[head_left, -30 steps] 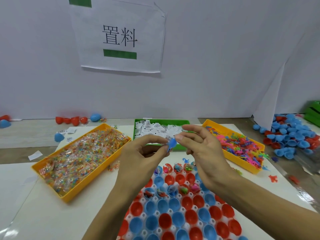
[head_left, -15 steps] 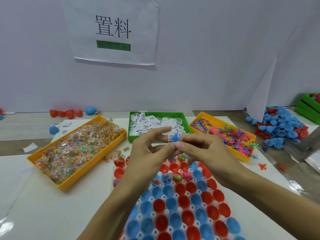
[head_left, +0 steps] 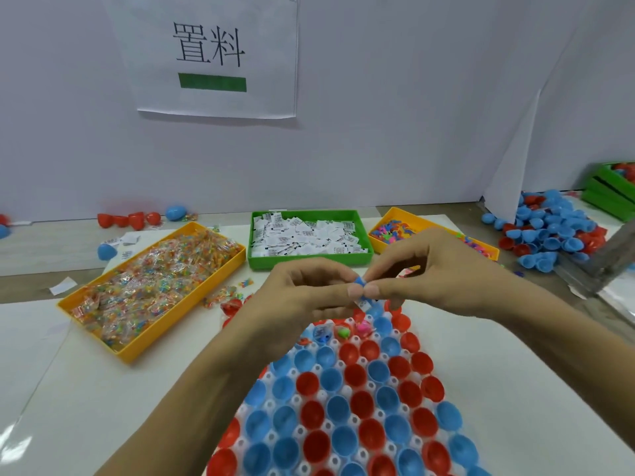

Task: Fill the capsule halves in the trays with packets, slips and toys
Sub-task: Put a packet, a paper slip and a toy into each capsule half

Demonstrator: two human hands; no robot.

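A white tray [head_left: 374, 412] of red and blue capsule halves [head_left: 338, 407] lies in front of me; a few halves in its far rows hold small toys. Just above those far rows my left hand [head_left: 302, 297] and my right hand [head_left: 433, 273] meet fingertip to fingertip. Together they pinch a small blue toy [head_left: 359, 281] and a white slip [head_left: 363, 305] that hangs below the fingers. Behind stand a yellow bin of clear packets [head_left: 154, 286], a green bin of white slips [head_left: 305, 235] and a yellow bin of coloured toys [head_left: 395, 231], partly hidden by my right hand.
A heap of loose blue and red capsule halves [head_left: 549, 238] lies at the right, with green crates [head_left: 615, 187] behind it. Some capsules [head_left: 137, 218] and stray slips sit by the white back wall, which bears a paper sign [head_left: 209, 53]. A few packets [head_left: 223, 295] lie beside the tray.
Both hands have stayed together over the tray's far rows, working the blue toy; the white slip now hangs below the fingertips. The view has tilted down slightly.
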